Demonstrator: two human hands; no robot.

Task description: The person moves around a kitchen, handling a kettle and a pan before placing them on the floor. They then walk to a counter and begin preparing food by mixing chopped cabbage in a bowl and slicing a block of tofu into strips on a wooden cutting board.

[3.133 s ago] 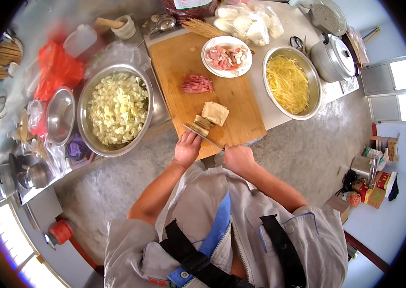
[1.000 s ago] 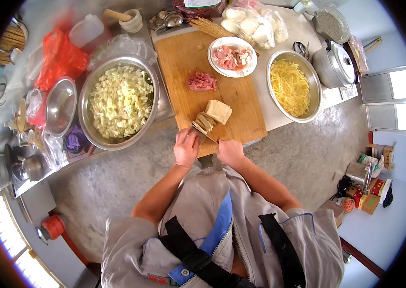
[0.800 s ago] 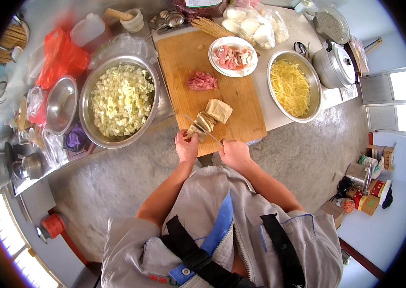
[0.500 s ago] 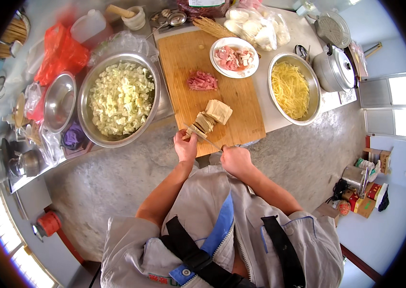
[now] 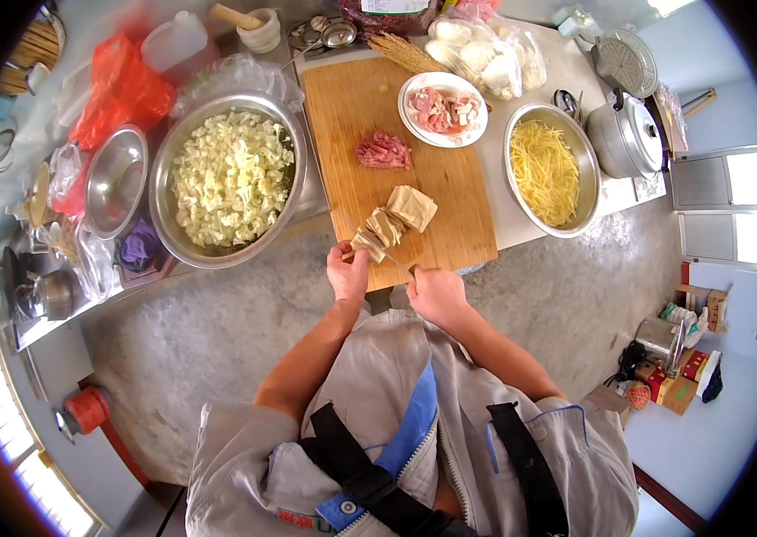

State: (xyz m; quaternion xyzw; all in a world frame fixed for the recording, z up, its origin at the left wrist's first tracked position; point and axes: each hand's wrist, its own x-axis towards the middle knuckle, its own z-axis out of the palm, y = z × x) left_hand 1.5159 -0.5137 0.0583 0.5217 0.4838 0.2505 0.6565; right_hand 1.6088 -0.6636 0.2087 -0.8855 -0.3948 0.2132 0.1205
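Observation:
A pale tan block, apparently pressed tofu [image 5: 412,208], lies on the wooden cutting board [image 5: 455,192], with several thick slices [image 5: 384,227] leaning in a row from it toward me. At the near end of that row, my left hand [image 5: 348,272] is closed with its fingertips on the nearest slices. My right hand [image 5: 438,292] grips the handle of a knife [image 5: 398,261] at the board's front edge. The thin blade points up and left against the near slices; part of it is hard to make out. Beyond the tofu sits a small pile of red meat strips [image 5: 384,150].
A white plate [image 5: 407,123] of sliced meat stands at the board's far right corner. To the right is a metal bowl [image 5: 573,230] of yellow shreds, beside a lidded pot [image 5: 622,134]. A large steel basin [image 5: 161,219] of chopped cauliflower stands left, near an empty steel bowl [image 5: 119,183].
The whole view has shifted slightly, moving the table's things a little to the right. The knife blade lies at a somewhat steeper angle by the near slices. Both hands stay nearly in place.

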